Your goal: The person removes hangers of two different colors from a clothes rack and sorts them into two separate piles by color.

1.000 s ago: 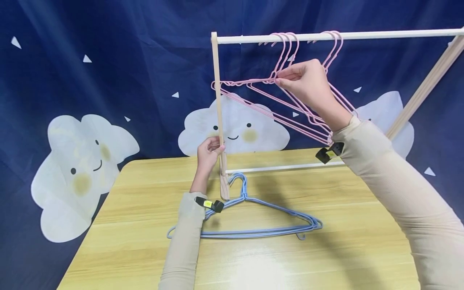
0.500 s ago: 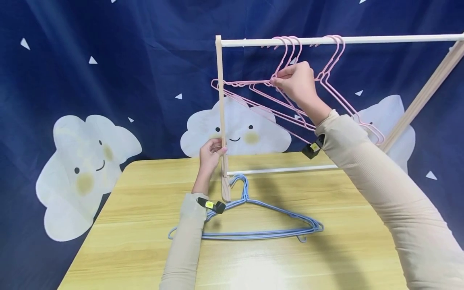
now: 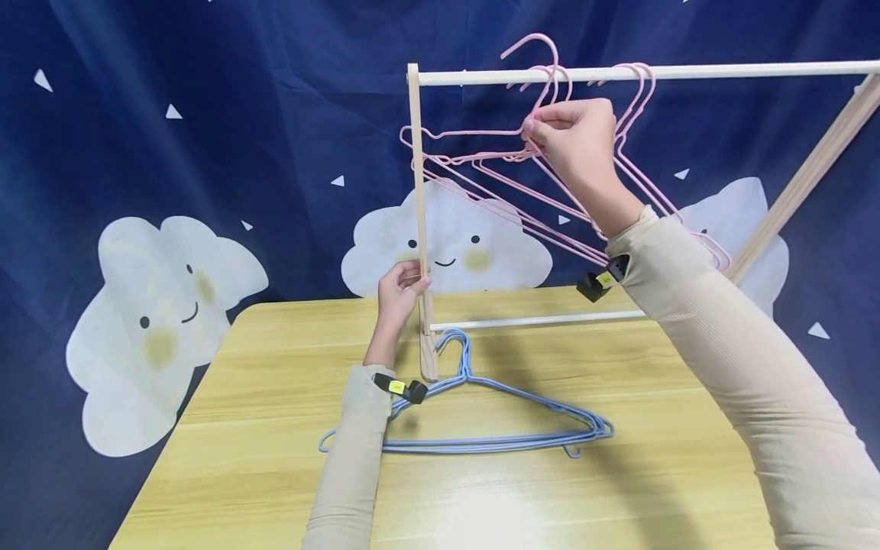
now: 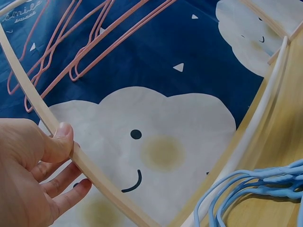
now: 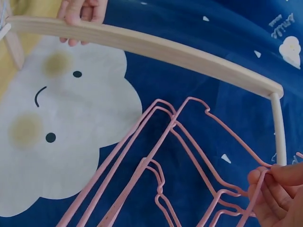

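Observation:
My right hand [image 3: 580, 149] pinches a pink clothes hanger [image 3: 481, 133] at its neck, thumb against fingers. That hanger's hook is raised above the white top rod [image 3: 722, 71]; other pink hangers [image 3: 646, 92] stay hooked over the rod. In the right wrist view, the held hanger [image 5: 236, 139] slants away from my fingertips, in front of others. My left hand [image 3: 399, 294] grips the rack's wooden upright [image 3: 418, 191] low down. The left wrist view has the thumb on one side of this post [image 4: 102, 182] and the fingers on the other.
Several blue hangers [image 3: 495, 443] lie stacked on the wooden table [image 3: 241, 458], hooks beside the rack's foot. A white lower bar [image 3: 536, 321] crosses behind them. Slanting wooden legs [image 3: 804, 179] stand at the right. A dark blue curtain [image 3: 302, 153] with clouds hangs behind.
My right hand, at the hangers' necks before, has risen with one pink hanger, whose hook has come up off the rod. The left hand keeps its hold on the upright.

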Demonstrator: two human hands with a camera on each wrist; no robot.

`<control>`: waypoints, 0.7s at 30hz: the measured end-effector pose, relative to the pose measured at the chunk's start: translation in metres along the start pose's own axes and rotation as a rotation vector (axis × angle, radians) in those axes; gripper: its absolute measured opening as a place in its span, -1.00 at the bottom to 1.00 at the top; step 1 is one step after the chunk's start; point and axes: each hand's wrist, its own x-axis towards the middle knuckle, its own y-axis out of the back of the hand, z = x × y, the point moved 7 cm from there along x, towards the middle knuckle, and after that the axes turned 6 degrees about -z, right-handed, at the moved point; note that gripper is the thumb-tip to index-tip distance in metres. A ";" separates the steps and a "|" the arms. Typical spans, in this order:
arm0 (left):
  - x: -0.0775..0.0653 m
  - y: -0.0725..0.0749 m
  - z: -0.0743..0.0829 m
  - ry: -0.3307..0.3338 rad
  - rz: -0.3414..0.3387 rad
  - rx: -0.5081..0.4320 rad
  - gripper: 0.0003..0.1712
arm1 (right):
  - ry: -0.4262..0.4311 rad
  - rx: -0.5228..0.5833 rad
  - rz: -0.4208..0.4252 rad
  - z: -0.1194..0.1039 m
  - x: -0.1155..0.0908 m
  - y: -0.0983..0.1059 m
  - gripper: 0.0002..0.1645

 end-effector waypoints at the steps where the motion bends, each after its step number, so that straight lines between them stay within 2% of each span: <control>1: 0.000 0.000 0.000 0.002 0.000 0.000 -0.65 | 0.014 0.010 0.003 0.000 -0.003 0.002 -0.91; 3: 0.000 0.001 0.000 0.004 0.003 0.002 -0.65 | 0.040 0.037 -0.004 0.004 -0.011 0.004 -0.92; 7: 0.001 0.000 0.001 0.002 0.000 0.006 -0.66 | 0.101 0.006 -0.023 0.018 -0.031 0.009 -0.88; 11: 0.000 -0.001 0.002 0.000 -0.004 0.001 -0.66 | 0.167 -0.125 -0.044 0.041 -0.054 0.012 -0.82; 16: -0.001 -0.001 0.003 -0.006 -0.002 -0.009 -0.65 | 0.225 -0.291 -0.069 0.071 -0.085 0.019 -0.84; 21: 0.000 0.000 0.005 -0.020 -0.002 -0.009 -0.66 | 0.275 -0.301 -0.117 0.100 -0.113 0.028 -0.89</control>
